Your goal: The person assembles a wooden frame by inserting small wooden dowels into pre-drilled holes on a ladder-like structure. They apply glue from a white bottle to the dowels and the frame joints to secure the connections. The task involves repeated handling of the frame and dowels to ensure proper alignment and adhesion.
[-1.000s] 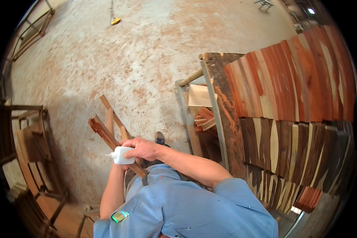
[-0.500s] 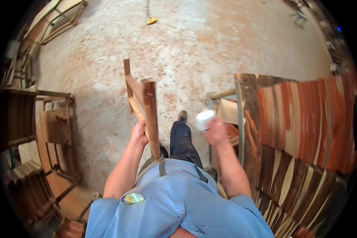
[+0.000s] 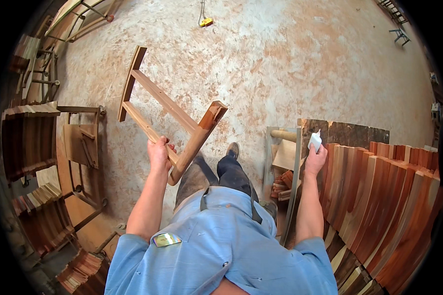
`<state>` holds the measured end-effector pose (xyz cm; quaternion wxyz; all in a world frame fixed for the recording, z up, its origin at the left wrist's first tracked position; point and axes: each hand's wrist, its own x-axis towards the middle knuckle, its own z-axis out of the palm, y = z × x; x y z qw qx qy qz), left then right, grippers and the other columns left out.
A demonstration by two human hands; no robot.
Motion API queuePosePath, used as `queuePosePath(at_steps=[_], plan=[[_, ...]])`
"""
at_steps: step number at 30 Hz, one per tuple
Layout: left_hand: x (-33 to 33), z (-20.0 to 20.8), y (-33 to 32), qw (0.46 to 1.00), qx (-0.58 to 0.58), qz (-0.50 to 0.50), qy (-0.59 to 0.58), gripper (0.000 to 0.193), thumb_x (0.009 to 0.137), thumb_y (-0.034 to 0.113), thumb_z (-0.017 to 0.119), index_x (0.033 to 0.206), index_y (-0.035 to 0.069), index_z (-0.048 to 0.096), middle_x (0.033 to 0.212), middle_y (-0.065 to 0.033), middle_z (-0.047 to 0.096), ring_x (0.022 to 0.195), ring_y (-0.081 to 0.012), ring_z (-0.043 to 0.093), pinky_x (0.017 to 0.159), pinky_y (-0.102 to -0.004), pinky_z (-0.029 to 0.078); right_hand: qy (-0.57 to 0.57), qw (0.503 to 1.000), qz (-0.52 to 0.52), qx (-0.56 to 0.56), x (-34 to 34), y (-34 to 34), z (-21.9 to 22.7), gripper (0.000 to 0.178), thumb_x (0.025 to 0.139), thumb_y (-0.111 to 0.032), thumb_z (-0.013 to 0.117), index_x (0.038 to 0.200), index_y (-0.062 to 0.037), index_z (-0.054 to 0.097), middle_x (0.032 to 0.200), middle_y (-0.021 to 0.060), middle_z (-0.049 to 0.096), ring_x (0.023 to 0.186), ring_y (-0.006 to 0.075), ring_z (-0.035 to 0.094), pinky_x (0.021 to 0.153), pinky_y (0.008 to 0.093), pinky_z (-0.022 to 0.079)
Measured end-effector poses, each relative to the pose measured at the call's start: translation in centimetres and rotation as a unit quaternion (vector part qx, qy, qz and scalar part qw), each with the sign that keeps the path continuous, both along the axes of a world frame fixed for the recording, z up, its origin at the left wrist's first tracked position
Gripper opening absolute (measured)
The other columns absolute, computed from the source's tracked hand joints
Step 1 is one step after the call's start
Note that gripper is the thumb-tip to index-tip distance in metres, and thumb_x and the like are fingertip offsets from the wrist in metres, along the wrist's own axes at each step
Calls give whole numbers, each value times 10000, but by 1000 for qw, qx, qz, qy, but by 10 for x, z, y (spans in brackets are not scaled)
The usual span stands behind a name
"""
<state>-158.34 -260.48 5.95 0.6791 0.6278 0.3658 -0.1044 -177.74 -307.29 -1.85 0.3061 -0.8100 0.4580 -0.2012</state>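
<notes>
My left hand point(image 3: 159, 153) is closed round the near rail of a wooden frame point(image 3: 167, 101), which is held tilted in front of my legs. Two rails join its thicker near leg to a slimmer far post. Out to the right, my right hand point(image 3: 315, 160) grips a small white bottle point(image 3: 315, 141) with a narrow pointed nozzle facing up and away. The bottle is at the near edge of a dark, worn board point(image 3: 347, 133), beside a stack of reddish wooden slats point(image 3: 374, 191). Whether it touches the board I cannot tell.
Racks with stacked wooden parts point(image 3: 30, 142) line the left side. A yellow box on a cable point(image 3: 206, 22) is on the dusty floor point(image 3: 280, 64) ahead. A metal-framed stand point(image 3: 283, 135) with wood pieces is by my right leg. A small blue stool point(image 3: 399, 37) stands far right.
My right hand has moved right with the bottle, from beside my leg to the board. The wooden frame has turned, so its rails and far post show more widely. My view has shifted somewhat.
</notes>
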Motion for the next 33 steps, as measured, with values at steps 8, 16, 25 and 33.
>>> queuePosePath(at_steps=[8, 16, 25, 33], plan=[[8, -2, 0, 998, 42, -12, -38, 221, 892, 42, 540, 1035, 54, 373, 850, -112, 532, 523, -187, 541, 411, -346, 464, -16, 997, -71, 26, 8, 3, 3, 301, 860, -195, 685, 1033, 41, 614, 972, 147, 655, 908, 255, 627, 831, 385, 471], [12, 0, 13, 996, 46, -48, -60, 219, 891, 39, 545, 1020, 49, 369, 841, -105, 523, 505, -183, 533, 404, -339, 461, 65, 994, -91, -1, -20, -4, -14, 438, 811, -271, 723, 1097, 46, 625, 1050, 200, 632, 981, 355, 610, 884, 441, 453], [15, 5, 18, 995, 52, -63, -53, 206, 905, 46, 539, 1024, 52, 370, 826, -94, 509, 497, -177, 521, 401, -333, 454, 43, 992, -108, 51, -36, 3, -13, 414, 799, -206, 751, 1106, 40, 621, 1040, 161, 644, 977, 280, 619, 884, 384, 466], [10, 7, 17, 994, 62, -67, -66, 195, 913, 53, 527, 1041, 40, 380, 824, -86, 508, 524, -162, 525, 430, -314, 462, -77, 950, -87, 291, -13, 144, 41, 274, 896, -116, 661, 1129, 16, 608, 918, 23, 615, 790, 89, 558, 711, 242, 477]])
